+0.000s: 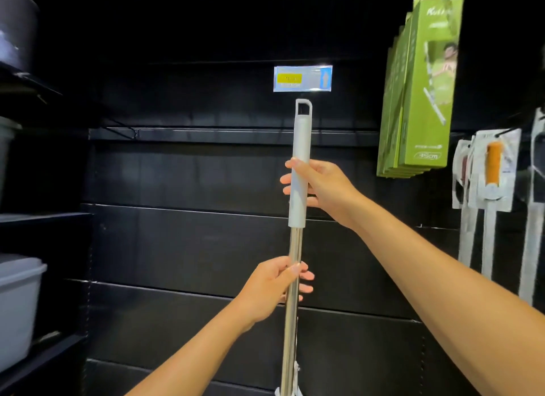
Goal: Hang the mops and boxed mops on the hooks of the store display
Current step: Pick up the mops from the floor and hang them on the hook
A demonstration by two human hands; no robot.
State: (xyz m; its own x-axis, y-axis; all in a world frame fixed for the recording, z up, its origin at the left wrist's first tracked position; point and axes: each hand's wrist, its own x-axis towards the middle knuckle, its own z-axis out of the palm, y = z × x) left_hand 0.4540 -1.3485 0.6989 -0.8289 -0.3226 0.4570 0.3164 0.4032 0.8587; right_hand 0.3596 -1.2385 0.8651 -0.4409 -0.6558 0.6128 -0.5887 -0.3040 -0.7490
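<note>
I hold a mop (pixel 300 142) upright in front of the black display wall. Its handle has a grey plastic grip with a hanging loop at the top and a shiny metal pole below. My right hand (pixel 320 186) is closed around the grey grip. My left hand (pixel 280 286) grips the metal pole lower down. The loop sits just under a price tag (pixel 303 78) that marks the end of a hook; the hook itself is hard to see against the dark wall. The mop head is out of view below.
Several green boxed mops (pixel 424 94) hang at the upper right. Packaged mops with white poles (pixel 489 171) hang at the far right. Grey plastic bins (pixel 17 304) stand on black shelves at the left. A black rail (pixel 206 133) crosses the wall.
</note>
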